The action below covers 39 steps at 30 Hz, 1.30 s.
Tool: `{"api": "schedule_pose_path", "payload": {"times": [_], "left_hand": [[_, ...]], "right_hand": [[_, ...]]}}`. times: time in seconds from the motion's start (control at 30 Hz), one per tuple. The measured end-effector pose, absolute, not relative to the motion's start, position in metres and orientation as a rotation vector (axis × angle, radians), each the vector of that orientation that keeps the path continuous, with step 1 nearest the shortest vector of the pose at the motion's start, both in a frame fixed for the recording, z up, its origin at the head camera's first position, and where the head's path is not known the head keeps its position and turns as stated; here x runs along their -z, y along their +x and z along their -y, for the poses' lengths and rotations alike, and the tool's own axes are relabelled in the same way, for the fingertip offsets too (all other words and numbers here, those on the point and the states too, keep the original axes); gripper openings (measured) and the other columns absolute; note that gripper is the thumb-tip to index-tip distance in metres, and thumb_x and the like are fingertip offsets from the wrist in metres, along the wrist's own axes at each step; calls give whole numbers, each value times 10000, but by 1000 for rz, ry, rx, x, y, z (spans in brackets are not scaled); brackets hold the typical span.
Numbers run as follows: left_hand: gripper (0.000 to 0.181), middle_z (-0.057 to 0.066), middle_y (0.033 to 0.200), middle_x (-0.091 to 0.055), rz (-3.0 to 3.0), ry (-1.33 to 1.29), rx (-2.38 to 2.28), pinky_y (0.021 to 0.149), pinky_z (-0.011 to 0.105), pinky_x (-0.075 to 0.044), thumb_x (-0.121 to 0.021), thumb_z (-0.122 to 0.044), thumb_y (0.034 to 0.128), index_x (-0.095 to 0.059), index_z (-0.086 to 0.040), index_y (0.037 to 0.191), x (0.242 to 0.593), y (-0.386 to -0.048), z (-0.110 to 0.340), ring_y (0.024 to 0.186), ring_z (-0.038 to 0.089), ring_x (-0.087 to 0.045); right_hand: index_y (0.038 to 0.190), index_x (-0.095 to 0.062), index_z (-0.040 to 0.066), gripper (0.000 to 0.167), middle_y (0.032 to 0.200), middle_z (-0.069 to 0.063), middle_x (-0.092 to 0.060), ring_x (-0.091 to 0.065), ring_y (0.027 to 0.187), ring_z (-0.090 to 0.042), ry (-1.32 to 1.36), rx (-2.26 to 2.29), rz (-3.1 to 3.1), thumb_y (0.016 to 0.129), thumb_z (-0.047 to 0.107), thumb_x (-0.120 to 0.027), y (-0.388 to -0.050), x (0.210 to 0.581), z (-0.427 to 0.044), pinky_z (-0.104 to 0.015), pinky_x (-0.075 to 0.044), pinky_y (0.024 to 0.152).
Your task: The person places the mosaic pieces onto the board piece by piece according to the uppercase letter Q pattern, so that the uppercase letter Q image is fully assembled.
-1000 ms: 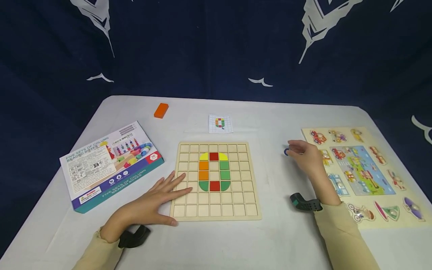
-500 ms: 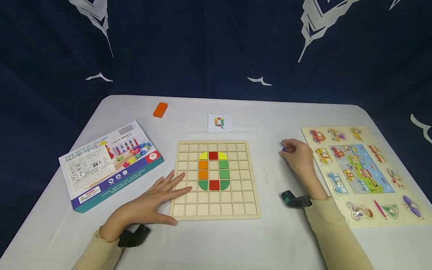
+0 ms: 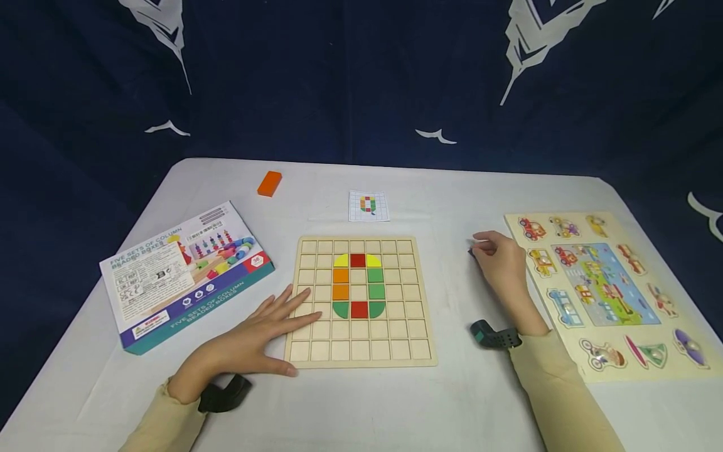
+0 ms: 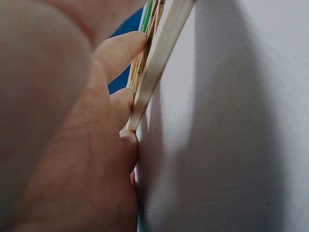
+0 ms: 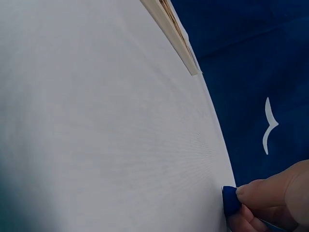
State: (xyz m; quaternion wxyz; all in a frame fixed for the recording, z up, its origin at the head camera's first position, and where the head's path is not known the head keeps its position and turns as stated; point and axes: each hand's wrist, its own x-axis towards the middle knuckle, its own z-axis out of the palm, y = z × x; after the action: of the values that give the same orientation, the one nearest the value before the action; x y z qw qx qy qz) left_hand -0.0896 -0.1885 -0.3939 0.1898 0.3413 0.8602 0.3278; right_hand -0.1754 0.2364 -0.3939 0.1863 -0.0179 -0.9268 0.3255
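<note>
My left hand (image 3: 254, 336) rests with spread fingers on the left side of a wooden grid board (image 3: 400, 348). In the left wrist view the fingers meet the board's edge (image 4: 157, 65). Yellow, red, orange and green tiles (image 3: 358, 310) form a ring in the board's cells. To the right of the board, my right hand (image 3: 501, 267) pinches a small blue piece (image 5: 231, 200) between thumb and fingers, at or just above the white cloth. Its full shape is partly covered by the fingers.
Beyond the board lies a small pattern card (image 3: 369, 207) showing a similar coloured ring. An orange block (image 3: 269, 184) sits at the back left. On the left is a bead-set box (image 3: 186, 276); a picture puzzle board (image 3: 615, 351) lies on the right, near my right forearm.
My right hand has shifted a little left, away from the puzzle board, keeping the blue piece in its fingers. The left hand stays in place on the grid board.
</note>
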Motion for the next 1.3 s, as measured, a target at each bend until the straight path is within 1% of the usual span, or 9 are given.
{"api": "schedule_pose_path", "payload": {"times": [0.07,0.2,0.33,0.47,0.7,0.8,1.03,1.17,1.3], "left_hand": [[837,30,1557,-79,-2419,965,-921,1057,575,20,-806,-331,711,-401,-240,1437,394,-90,189,1393,303,67],[834,34,1557,-79,-2418,965,-917,1057,574,23,-797,-344,718,-393,-241,1441,394,-90,189,1393,299,73],[828,27,1557,-78,-2418,956,-919,1060,568,27,-793,-348,723,-393,-246,1441,394,-90,189,1393,297,72],[826,22,1557,-79,-2420,954,-925,1060,568,25,-795,-351,721,-398,-249,1438,394,-90,188,1393,301,70],[816,21,1557,-83,-2416,945,-935,1061,563,30,-794,-343,723,-405,-249,1435,392,-89,187,1392,307,67],[813,20,1556,-85,-2415,942,-937,1063,559,31,-794,-338,725,-406,-252,1434,392,-88,187,1393,306,65],[835,22,1558,-75,-2429,951,-922,1066,552,31,-807,-329,709,-404,-245,1435,394,-90,188,1394,293,72],[839,28,1558,-75,-2427,954,-922,1066,551,31,-809,-330,704,-406,-237,1435,394,-90,188,1393,296,74],[836,23,1558,-73,-2421,948,-927,1065,550,36,-809,-328,706,-407,-243,1434,394,-90,188,1393,296,76]], "right_hand": [[988,-667,-64,172,811,-194,-676,-639,701,-288,-54,-912,2608,818,-74,-642,-176,392,-236,-262,-438,581],[1003,-664,-60,173,830,-196,-677,-638,711,-282,-58,-951,2618,832,-61,-640,-173,387,-234,-168,-411,560],[1032,-661,-48,194,868,-181,-683,-649,779,-280,-15,-1049,2621,840,-55,-638,-167,380,-227,-101,-416,603],[1060,-655,-31,226,888,-147,-689,-647,849,-256,68,-1153,2626,840,-72,-626,-159,371,-214,-126,-446,684],[1070,-658,-16,250,894,-91,-692,-646,870,-211,243,-1304,2636,830,-85,-635,-139,364,-182,-302,-502,780],[1053,-663,-16,240,881,-65,-693,-646,858,-190,291,-1396,2645,823,-83,-650,-127,367,-166,-314,-507,781],[979,-685,15,208,857,-2,-691,-653,810,-140,392,-1624,2652,797,-85,-679,-98,381,-136,-264,-518,741],[953,-695,32,215,845,3,-688,-655,796,-148,441,-1656,2658,782,-98,-687,-88,388,-125,-253,-525,716],[947,-699,31,233,841,4,-682,-645,782,-116,439,-1645,2655,770,-120,-685,-83,391,-119,-236,-526,703]]}}
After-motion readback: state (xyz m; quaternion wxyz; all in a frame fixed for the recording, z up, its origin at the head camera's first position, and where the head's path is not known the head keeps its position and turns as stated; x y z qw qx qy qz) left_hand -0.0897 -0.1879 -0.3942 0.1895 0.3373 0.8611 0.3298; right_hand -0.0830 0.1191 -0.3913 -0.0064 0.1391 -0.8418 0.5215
